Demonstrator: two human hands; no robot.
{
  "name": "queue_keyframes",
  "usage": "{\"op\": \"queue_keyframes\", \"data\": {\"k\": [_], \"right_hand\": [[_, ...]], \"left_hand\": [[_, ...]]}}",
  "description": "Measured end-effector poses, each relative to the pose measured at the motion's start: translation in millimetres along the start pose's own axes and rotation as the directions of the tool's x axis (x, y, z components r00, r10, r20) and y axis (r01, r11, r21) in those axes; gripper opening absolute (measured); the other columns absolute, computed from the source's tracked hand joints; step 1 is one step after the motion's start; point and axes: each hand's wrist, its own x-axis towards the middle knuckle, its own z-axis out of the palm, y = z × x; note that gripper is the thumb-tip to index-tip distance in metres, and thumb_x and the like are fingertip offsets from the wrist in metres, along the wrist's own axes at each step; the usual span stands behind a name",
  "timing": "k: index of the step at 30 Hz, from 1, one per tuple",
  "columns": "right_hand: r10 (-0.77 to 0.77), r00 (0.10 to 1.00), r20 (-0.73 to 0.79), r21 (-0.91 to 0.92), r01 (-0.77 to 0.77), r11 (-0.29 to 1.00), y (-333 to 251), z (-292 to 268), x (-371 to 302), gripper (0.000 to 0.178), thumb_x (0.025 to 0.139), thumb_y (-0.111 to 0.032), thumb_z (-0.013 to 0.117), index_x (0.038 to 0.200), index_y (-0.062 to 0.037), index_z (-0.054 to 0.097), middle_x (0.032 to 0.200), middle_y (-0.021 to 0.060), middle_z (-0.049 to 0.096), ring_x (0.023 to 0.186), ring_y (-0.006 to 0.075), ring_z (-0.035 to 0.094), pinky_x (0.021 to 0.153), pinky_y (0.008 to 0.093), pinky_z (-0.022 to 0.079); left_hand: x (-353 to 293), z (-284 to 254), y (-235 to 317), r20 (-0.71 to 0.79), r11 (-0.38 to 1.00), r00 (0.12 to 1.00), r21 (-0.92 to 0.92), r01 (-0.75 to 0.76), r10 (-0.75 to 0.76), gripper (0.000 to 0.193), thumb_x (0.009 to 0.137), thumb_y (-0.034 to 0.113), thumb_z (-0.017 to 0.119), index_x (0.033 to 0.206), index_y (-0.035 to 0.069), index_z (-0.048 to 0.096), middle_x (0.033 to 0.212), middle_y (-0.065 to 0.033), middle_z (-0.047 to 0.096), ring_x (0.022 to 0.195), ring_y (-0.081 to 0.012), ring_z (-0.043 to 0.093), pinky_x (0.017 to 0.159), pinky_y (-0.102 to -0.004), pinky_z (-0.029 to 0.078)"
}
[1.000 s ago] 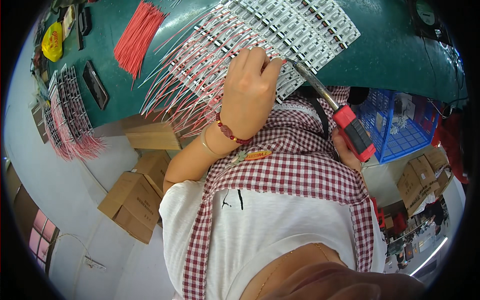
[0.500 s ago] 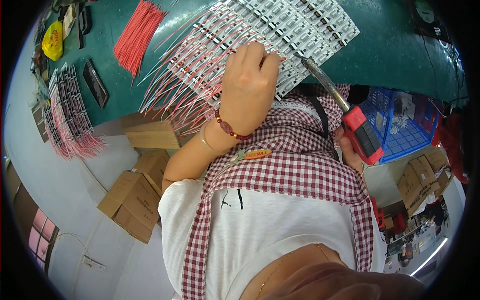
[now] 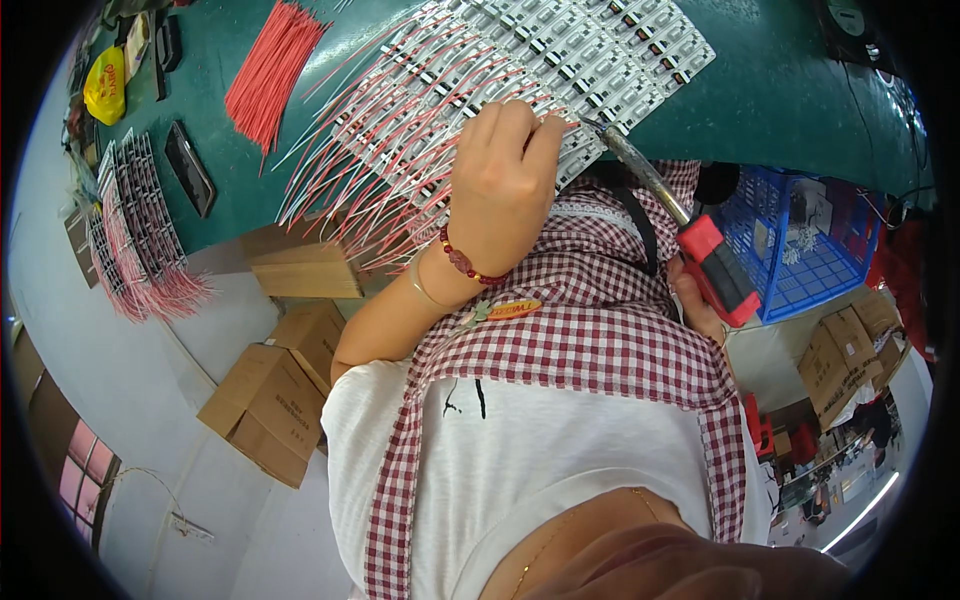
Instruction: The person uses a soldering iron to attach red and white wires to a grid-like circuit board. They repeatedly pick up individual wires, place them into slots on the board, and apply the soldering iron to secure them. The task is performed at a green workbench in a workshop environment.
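My left hand [image 3: 505, 185] lies over the near part of a panel of small grey-white circuit boards [image 3: 545, 50]. Its thumb and forefinger are pinched together on a thin red wire, whose end sticks out just right of the fingertips. In my right hand [image 3: 695, 300] is a soldering iron [image 3: 715, 270] with a red and black handle. The iron's metal shaft slants up and left, its tip beside the wire end at the panel's near right edge. Many red and white wires [image 3: 400, 150] fan out leftward from the boards.
A bundle of red wires [image 3: 270, 80] lies on the green table [image 3: 790, 110], left of the panel. Farther left are a black phone [image 3: 190, 168], a wired stack of boards [image 3: 140, 215] and a yellow packet [image 3: 105, 88]. A blue plastic basket [image 3: 810, 280] stands at right, below the table edge.
My left hand has come slightly nearer and to the right. The soldering iron has shifted a little left and nearer, its tip now closer to the left fingertips.
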Motion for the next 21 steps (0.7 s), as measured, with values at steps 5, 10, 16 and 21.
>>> {"op": "queue_keyframes", "data": {"k": [5, 10, 16, 21], "right_hand": [[0.067, 0.998, 0.021, -0.065, -0.065, 0.996, 0, 1, -5, 0.021, 0.074, -0.014, 0.071, 0.090, -0.0010, 0.066, 0.084, 0.0148, 0.065, 0.067, 0.0290, 0.064, 0.059, 0.0356, 0.050], [0.051, 0.999, -0.011, -0.021, -0.051, 0.998, 0, -1, -5, 0.021, 0.074, -0.013, 0.070, 0.091, -0.0008, 0.066, 0.084, 0.0154, 0.065, 0.068, 0.0302, 0.064, 0.061, 0.0363, 0.051], [0.026, 1.000, 0.002, 0.037, -0.026, 0.999, -1, 0, -4, 0.021, 0.073, -0.012, 0.071, 0.090, -0.0009, 0.066, 0.084, 0.0152, 0.065, 0.070, 0.0311, 0.065, 0.062, 0.0354, 0.051], [-0.025, 1.000, -0.009, -0.156, 0.024, 0.988, -18, 4, 8, 0.022, 0.071, -0.011, 0.072, 0.090, -0.0007, 0.066, 0.084, 0.0150, 0.065, 0.068, 0.0300, 0.064, 0.061, 0.0359, 0.051]], "left_hand": [[-1, 3, 2, -0.027, 1.000, 1.000, 0.004, 0.007, -0.006, 0.016, 0.072, -0.002, 0.070, 0.086, 0.005, 0.066, 0.071, -0.0060, 0.047, 0.067, -0.0225, 0.051, 0.059, -0.0349, 0.042], [-1, 2, 4, -0.029, 1.000, 0.999, 0.008, 0.015, -0.015, 0.016, 0.073, -0.002, 0.070, 0.086, 0.005, 0.066, 0.071, -0.0061, 0.047, 0.067, -0.0229, 0.051, 0.059, -0.0352, 0.042], [0, 1, 3, -0.010, 1.000, 1.000, 0.004, 0.013, -0.013, 0.014, 0.073, -0.002, 0.070, 0.085, 0.004, 0.065, 0.072, -0.0066, 0.047, 0.068, -0.0232, 0.050, 0.059, -0.0353, 0.042], [0, 0, 3, 0.008, 1.000, 1.000, -0.002, 0.011, -0.011, 0.013, 0.074, -0.002, 0.070, 0.085, 0.004, 0.065, 0.072, -0.0069, 0.047, 0.068, -0.0233, 0.051, 0.059, -0.0356, 0.042]]}}
